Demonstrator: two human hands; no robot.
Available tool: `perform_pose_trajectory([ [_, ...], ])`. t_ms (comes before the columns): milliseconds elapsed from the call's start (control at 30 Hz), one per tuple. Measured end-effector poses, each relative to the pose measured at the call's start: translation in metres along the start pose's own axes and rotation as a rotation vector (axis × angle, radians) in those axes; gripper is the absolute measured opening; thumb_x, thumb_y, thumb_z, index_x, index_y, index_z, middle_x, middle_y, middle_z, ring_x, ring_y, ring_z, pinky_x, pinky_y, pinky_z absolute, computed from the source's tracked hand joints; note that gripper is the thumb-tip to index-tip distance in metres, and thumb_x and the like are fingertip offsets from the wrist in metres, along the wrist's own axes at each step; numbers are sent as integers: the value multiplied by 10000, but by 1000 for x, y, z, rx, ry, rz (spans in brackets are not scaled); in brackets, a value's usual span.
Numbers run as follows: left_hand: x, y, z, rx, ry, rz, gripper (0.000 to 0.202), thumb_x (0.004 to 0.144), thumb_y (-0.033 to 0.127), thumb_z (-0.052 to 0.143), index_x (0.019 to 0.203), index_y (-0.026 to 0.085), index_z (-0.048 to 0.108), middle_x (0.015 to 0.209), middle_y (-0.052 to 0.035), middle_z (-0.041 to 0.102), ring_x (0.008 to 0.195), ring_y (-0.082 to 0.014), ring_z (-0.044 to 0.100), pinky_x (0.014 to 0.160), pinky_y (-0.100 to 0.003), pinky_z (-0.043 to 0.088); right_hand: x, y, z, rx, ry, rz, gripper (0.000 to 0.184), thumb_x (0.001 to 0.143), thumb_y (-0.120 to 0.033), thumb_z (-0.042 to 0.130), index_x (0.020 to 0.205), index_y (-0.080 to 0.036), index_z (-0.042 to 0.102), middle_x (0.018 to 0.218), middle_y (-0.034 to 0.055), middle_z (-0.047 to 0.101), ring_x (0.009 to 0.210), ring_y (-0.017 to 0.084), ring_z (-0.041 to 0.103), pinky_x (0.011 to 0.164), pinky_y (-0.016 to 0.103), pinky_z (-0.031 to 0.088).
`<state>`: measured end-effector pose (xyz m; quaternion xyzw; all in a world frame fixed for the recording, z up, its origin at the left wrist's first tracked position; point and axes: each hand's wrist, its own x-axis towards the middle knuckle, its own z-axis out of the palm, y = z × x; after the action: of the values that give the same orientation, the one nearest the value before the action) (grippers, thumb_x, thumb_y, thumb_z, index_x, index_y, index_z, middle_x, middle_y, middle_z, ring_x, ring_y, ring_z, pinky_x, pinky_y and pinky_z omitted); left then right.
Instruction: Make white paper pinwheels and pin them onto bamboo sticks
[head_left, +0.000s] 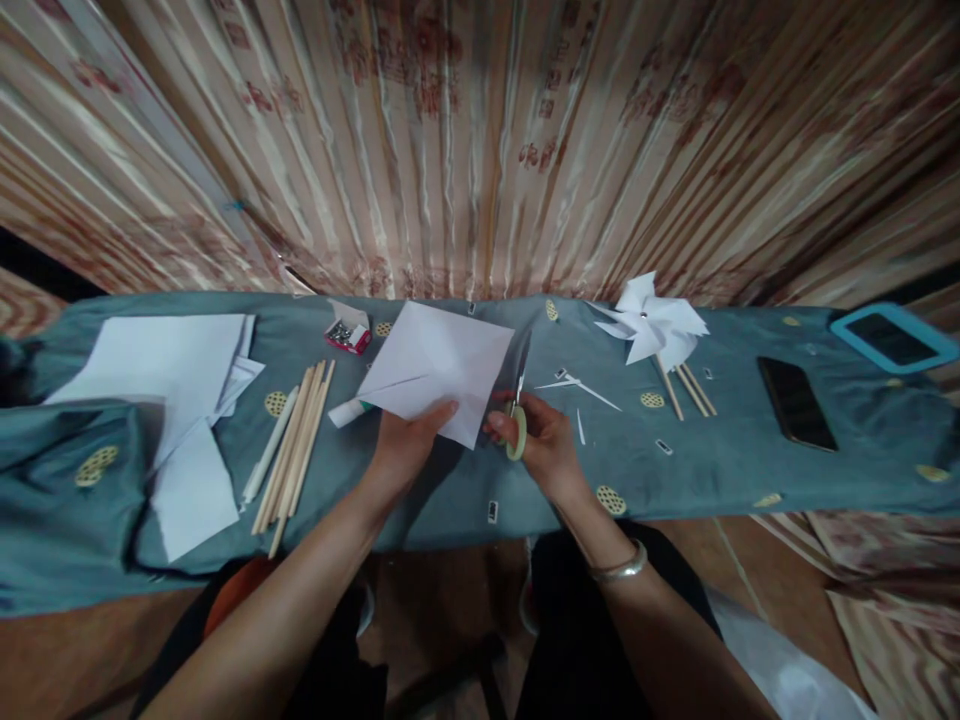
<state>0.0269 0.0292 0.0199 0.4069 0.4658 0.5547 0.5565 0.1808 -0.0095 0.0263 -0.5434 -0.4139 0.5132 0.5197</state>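
Observation:
A square sheet of white paper point(442, 350) is pinched along its near edge by my left hand point(409, 435), the thumb lying on top. One slit runs into the sheet from its left side toward the middle. My right hand point(544, 440) has its fingers in the pale green handles of a pair of scissors point(517, 400). The blades point up and away, just beside the paper's right edge and apart from it. Under the sheet's left corner lies a white tube point(347, 412), partly covered.
Wooden sticks point(296, 450) and a white pen point(268, 450) lie to the left, near white paper sheets point(165, 360). An open red box of pins point(349, 330) stands behind. Right are paper scraps point(574, 382), paper pinwheels point(649, 320) on sticks, a phone point(796, 402) and a blue-framed tablet point(892, 338).

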Motion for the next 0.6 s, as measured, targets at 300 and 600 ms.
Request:
perform_pose_trajectory([
  [300,23,25,-19,140,160,196,463,584,278,816,1020,222,669,1009,-65,731,1026,-291,662,949,-446,516,-32,-1,-5,-109,-451,325,529,605,-519,824,937,-139,666,642,-13,616,526,76,520,445,190,373],
  [600,21,22,-17,224,130,228,451,585,297,822,995,204,658,901,-53,741,945,-302,687,876,-447,548,-32,-8,-4,-97,-471,446,553,563,-521,841,906,-120,675,649,18,636,545,102,558,467,216,411],
])
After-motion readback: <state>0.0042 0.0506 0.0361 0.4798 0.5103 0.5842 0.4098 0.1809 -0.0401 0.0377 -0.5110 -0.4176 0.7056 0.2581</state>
